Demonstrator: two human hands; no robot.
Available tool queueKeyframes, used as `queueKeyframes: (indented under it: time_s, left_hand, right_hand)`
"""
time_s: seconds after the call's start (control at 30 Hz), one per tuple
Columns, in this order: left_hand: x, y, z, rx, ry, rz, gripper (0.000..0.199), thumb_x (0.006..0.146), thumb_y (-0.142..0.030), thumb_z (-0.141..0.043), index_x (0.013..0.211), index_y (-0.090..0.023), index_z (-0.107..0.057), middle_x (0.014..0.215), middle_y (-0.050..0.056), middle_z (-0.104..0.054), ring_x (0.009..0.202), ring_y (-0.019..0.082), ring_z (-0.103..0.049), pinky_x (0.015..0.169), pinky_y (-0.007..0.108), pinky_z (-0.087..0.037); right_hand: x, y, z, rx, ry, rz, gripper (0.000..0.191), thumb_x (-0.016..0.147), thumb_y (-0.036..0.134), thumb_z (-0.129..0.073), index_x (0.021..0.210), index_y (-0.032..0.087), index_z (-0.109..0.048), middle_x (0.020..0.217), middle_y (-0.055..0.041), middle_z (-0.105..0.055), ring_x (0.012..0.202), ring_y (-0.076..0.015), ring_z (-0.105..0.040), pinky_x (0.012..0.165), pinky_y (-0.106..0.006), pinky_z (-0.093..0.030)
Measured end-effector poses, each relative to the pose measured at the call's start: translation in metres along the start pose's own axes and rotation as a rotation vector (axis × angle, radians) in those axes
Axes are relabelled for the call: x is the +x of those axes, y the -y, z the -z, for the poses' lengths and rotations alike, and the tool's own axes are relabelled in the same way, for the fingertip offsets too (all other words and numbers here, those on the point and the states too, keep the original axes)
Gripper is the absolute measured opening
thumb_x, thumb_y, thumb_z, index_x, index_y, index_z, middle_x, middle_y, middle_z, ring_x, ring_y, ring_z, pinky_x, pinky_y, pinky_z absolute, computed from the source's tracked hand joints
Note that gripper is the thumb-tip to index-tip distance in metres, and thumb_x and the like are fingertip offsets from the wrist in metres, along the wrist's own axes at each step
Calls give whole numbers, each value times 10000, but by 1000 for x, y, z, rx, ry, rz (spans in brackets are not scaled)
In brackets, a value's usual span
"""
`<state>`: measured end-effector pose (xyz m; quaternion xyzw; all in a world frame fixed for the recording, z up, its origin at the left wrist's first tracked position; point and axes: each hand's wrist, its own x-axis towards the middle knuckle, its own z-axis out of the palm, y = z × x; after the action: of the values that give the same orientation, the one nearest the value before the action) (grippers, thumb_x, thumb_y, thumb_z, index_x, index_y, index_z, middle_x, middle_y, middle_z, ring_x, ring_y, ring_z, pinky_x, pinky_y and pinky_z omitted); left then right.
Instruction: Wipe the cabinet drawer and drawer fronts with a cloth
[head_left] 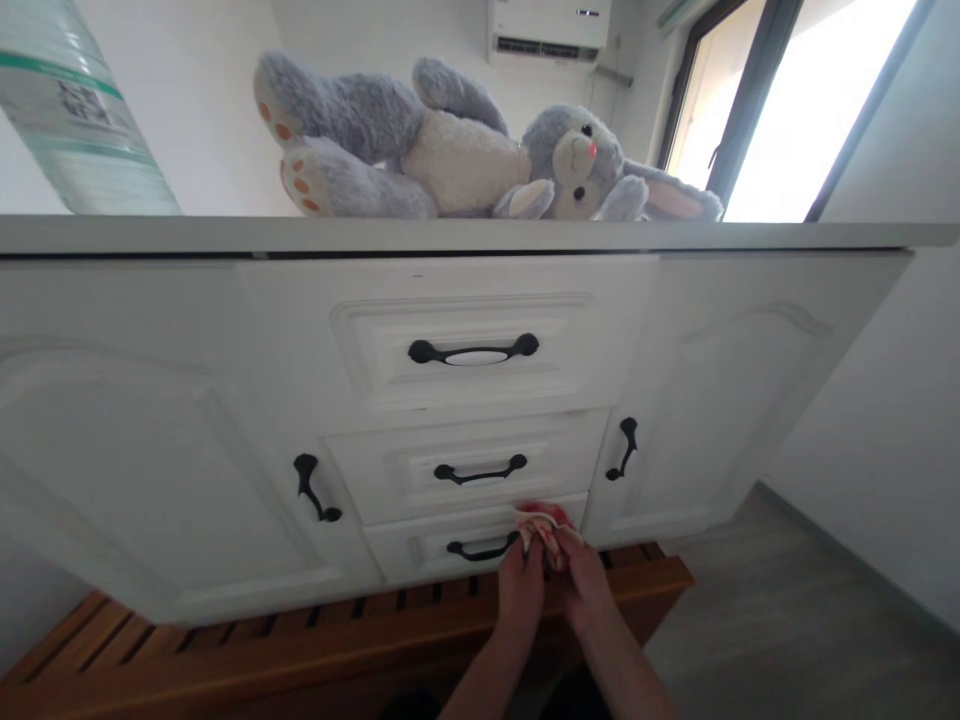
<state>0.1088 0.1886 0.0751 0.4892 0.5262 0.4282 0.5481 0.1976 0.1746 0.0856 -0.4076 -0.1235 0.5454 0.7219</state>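
Observation:
A crumpled red and white cloth (pixel 546 532) is bunched between my two hands, in front of the right side of the bottom drawer (pixel 427 555). My left hand (pixel 520 580) has its fingers closed on the cloth's left part, close to the right end of that drawer's black handle (pixel 480 550). On the cloth's right side, my right hand (pixel 585 572) grips it with bent fingers. Both hands are above the slatted wooden bench (pixel 300 650). The drawers above, with black handles, are closed.
A grey plush rabbit (pixel 465 160) lies on the white cabinet top (pixel 480 236), and a large clear bottle (pixel 86 120) stands at its left. Cabinet doors flank the drawers. A window (pixel 795 90) is at upper right, with grey floor (pixel 787 620) below.

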Motion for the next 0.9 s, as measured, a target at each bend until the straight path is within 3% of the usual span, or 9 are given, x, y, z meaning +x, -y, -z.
queueKeyframes:
  time_s: [0.2,0.3,0.4,0.57,0.7,0.8,0.9]
  left_hand:
    - [9,45,2,14,22,10,374,812,-510,-566,806,-177,-736,823,97,-778,848,300,-676,818,388,-495]
    - [13,67,11,17,36,61,443,779,-558,-594,857,-155,-763,884,137,-799,884,325,-700,837,408,-511]
    - [14,79,31,45,5,86,478,743,-624,-616,781,-168,-757,834,142,-792,868,337,-702,824,415,-514]
    - [15,84,101,144,-116,114,521,694,-692,-616,688,-183,-728,756,136,-766,853,362,-688,830,444,-495]
    - [12,78,161,217,-249,132,560,687,-726,-590,717,-183,-722,743,131,-756,854,372,-685,805,446,-493]
    - [4,62,184,235,-307,115,574,702,-728,-562,739,-178,-722,736,130,-759,828,355,-692,766,422,-499]
    - [-8,38,187,239,-385,58,587,745,-711,-504,760,-164,-715,726,127,-758,819,339,-686,745,405,-497]
  right_hand:
    - [2,-29,16,-175,-124,23,263,560,312,-836,710,149,-695,555,28,-602,489,-82,-405,480,-223,-277]
    - [10,-56,28,-155,-145,-26,336,528,313,-835,797,151,-714,653,-8,-685,557,-122,-528,530,-236,-366]
    - [13,-83,30,-148,-116,-28,352,536,321,-826,830,173,-704,700,-13,-703,609,-149,-580,566,-255,-405]
    - [-2,-135,-13,-210,-46,-58,176,569,274,-733,663,189,-610,496,63,-523,472,-87,-397,482,-235,-273]
    - [-17,-173,-63,-167,77,-135,219,581,341,-713,673,184,-591,498,64,-507,458,-80,-376,472,-233,-249]
    - [-27,-181,-93,-125,104,-167,247,577,308,-698,770,182,-609,549,61,-551,484,-90,-430,486,-225,-292]
    - [-39,-167,-110,-125,156,-173,293,642,322,-681,892,188,-606,613,51,-601,513,-113,-497,507,-231,-351]
